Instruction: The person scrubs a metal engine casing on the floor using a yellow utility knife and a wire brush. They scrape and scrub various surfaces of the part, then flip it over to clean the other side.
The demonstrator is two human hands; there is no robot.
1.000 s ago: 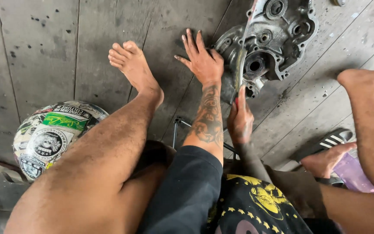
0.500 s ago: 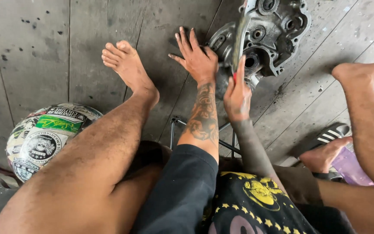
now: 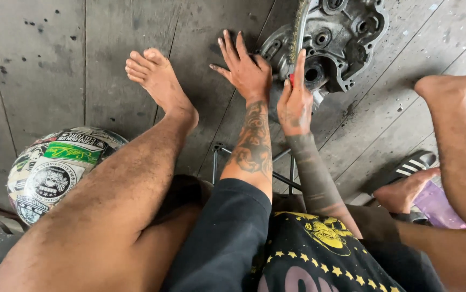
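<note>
Near edge: sticker-covered helmet (image 3: pixel 54 167) lies on the plank floor (image 3: pixel 38 65) by the left thigh, well apart from the work. A thin metal frame (image 3: pixel 216 157) shows under the forearms, prob a low stool; can't tell more. Striped sandal (image 3: pixel 411 165) and a purple item (image 3: pixel 441 205) sit by the right foot (image 3: pixel 406 189).

Mid: left foot (image 3: pixel 160 81) is bare, flat on the boards, near the left hand.

Far: engine case half (image 3: pixel 335 38) lies on the floor at top centre. Left hand (image 3: pixel 246 70) is open, fingers spread, palm pressed on the case's left rim. Right hand (image 3: pixel 295 100) is closed round a red-handled wire brush (image 3: pixel 299 30), index finger laid along the handle, bristles lying across the case face.

Risks, imo:
- Case rests loose on boards, held by palm pressure only. A hard stroke could skid or rock it.
- Brush runs just beside the left fingers; a slip rakes bristles over the knuckles.
- Bare hands and feet near sharp cast edges.
- Wire bits/grit can flick up, w/ the head straight above.
</note>
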